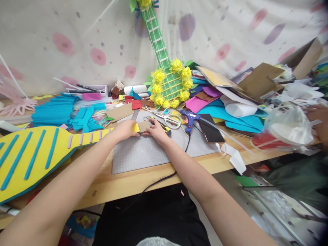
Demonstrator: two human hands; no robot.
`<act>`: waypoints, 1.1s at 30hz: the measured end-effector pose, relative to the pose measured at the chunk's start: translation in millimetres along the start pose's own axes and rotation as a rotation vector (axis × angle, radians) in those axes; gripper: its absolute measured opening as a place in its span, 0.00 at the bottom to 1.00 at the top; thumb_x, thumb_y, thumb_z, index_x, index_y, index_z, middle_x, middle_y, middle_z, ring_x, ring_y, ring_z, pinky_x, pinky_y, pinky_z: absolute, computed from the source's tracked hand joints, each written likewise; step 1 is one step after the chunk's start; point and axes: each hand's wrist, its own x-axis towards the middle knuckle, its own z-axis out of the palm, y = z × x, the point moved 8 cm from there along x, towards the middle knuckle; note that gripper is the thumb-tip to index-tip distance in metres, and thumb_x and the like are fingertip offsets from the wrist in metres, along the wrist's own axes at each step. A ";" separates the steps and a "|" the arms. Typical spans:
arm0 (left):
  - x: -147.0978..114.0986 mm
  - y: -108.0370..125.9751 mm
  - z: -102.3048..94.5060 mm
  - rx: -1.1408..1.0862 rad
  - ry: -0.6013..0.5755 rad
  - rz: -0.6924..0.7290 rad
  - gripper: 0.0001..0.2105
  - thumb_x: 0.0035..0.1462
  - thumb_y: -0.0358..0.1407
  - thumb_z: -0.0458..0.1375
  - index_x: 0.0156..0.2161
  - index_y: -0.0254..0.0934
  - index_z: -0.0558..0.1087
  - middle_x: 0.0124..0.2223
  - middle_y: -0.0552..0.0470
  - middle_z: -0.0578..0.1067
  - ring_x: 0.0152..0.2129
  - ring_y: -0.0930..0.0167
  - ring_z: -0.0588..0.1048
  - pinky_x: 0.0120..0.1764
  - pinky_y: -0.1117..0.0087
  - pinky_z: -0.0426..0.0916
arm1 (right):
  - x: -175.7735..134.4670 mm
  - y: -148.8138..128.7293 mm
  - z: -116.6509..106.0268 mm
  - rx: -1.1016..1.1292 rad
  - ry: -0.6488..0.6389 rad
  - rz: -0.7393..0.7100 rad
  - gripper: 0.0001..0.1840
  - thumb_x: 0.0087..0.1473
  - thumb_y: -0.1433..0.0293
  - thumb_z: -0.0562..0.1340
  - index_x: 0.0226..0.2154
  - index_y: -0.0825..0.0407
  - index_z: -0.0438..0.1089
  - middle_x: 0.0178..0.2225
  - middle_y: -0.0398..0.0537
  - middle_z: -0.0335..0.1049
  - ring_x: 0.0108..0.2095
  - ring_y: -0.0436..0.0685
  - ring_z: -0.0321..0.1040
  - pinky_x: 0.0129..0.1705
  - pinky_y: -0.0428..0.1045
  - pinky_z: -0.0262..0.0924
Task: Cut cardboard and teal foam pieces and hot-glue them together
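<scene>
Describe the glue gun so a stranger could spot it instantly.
Find the green guitar with yellow flowers, then look just below it, to the gray mat. There, between the pale-handled scissors and the black phone, is the glue gun: unlike both, it is dark blue and pistol-shaped, with a black cord.

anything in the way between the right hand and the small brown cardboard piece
Nothing visible: the fingers of the right hand are on the brown cardboard piece. The yellow-and-black cutter lies close by, on the hand's right, not between them.
</scene>
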 end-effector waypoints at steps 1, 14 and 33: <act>-0.4 0.4 0.0 0.000 0.007 0.009 0.29 0.43 0.50 0.61 0.49 0.37 0.69 0.47 0.45 0.74 0.44 0.60 0.72 0.40 0.67 0.65 | -0.2 0.1 0.9 0.002 -0.007 0.005 0.25 0.48 0.84 0.53 0.47 0.49 0.52 0.26 0.37 0.65 0.24 0.49 0.71 0.41 0.55 0.71; -11.3 7.6 -10.4 0.044 0.059 0.056 0.25 0.42 0.51 0.62 0.43 0.37 0.73 0.46 0.44 0.70 0.44 0.62 0.70 0.45 0.68 0.64 | -5.1 -1.8 4.9 0.094 -0.107 0.016 0.25 0.44 0.86 0.54 0.43 0.49 0.54 0.27 0.37 0.65 0.26 0.48 0.71 0.40 0.53 0.71; -10.9 21.6 -11.4 0.063 0.040 0.139 0.23 0.44 0.50 0.60 0.43 0.38 0.72 0.43 0.47 0.73 0.42 0.62 0.72 0.41 0.68 0.64 | -13.0 -7.0 15.2 0.042 -0.163 0.014 0.17 0.46 0.82 0.50 0.38 0.49 0.55 0.23 0.36 0.61 0.25 0.49 0.69 0.39 0.55 0.70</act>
